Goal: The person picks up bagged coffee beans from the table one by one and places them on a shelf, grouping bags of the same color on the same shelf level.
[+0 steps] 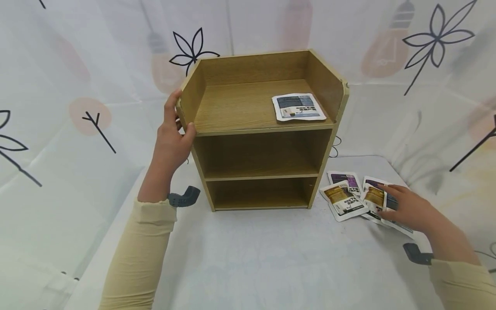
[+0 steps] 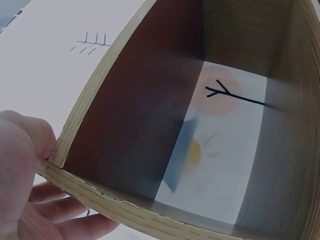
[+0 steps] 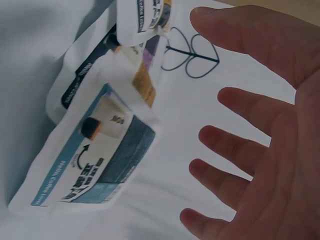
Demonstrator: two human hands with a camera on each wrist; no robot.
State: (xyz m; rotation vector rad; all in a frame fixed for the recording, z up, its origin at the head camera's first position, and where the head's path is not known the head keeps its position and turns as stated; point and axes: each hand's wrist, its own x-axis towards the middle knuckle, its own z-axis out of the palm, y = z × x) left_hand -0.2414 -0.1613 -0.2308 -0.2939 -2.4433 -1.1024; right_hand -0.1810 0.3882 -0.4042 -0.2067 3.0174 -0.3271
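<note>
A small wooden shelf unit [image 1: 263, 128] stands on the table, with a blue-and-white coffee pouch [image 1: 298, 107] lying on the right of its top board. My left hand [image 1: 172, 140] grips the front edge of the unit's left side panel, thumb in front and fingers behind; the left wrist view shows the wooden edge [image 2: 95, 192] between them. Over a loose pile of pouches to the right, my right hand [image 1: 412, 209] is spread with nothing in it. In the right wrist view its fingers stand apart from a blue pouch [image 3: 110, 155]. Brown [image 1: 344, 200] and purple [image 1: 346, 177] pouches overlap in that pile.
Two lower compartments of the unit [image 1: 261, 192] face forward. White patterned sheeting [image 1: 116, 64] hangs behind and at both sides of the white table [image 1: 271, 258]. Dark bands [image 1: 185, 197] sit at both wrists.
</note>
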